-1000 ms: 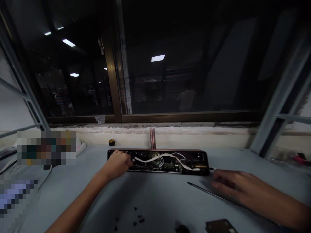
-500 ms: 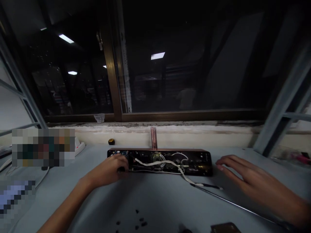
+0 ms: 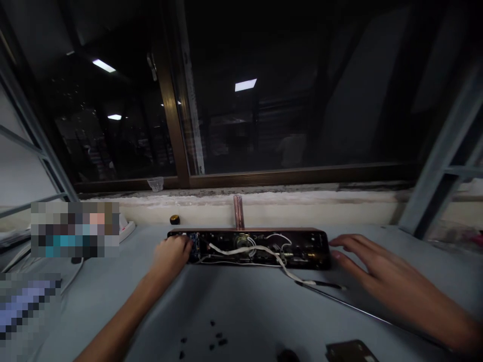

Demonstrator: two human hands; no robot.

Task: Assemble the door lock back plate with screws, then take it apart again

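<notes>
A long, opened black electronics housing (image 3: 226, 259) lies across the table, its inside facing up. In it I see a small blue circuit board (image 3: 195, 246) at the left, a round part (image 3: 243, 242) near the middle, and thin white wires. A thick white cable (image 3: 260, 248) runs over it and ends in a dark tip beyond the front edge. My left hand (image 3: 171, 256) is closed around the left end, next to the circuit board; its fingertips are partly hidden. My right hand (image 3: 372, 264) has its fingers stretched out and apart, with the tips at the right end of the housing.
A thin metal rod (image 3: 354, 307) lies at the front right, near a dark flat piece (image 3: 350, 351). Several small black bits (image 3: 219, 339) are scattered in front. Behind stand a copper-coloured tube (image 3: 238, 212) and a small black-and-gold knob (image 3: 174, 219). A white power strip (image 3: 127, 230) sits left.
My left hand has shifted back and left along the housing's end, uncovering more of the circuit board. My right hand has come closer, its fingertips now at the right end.
</notes>
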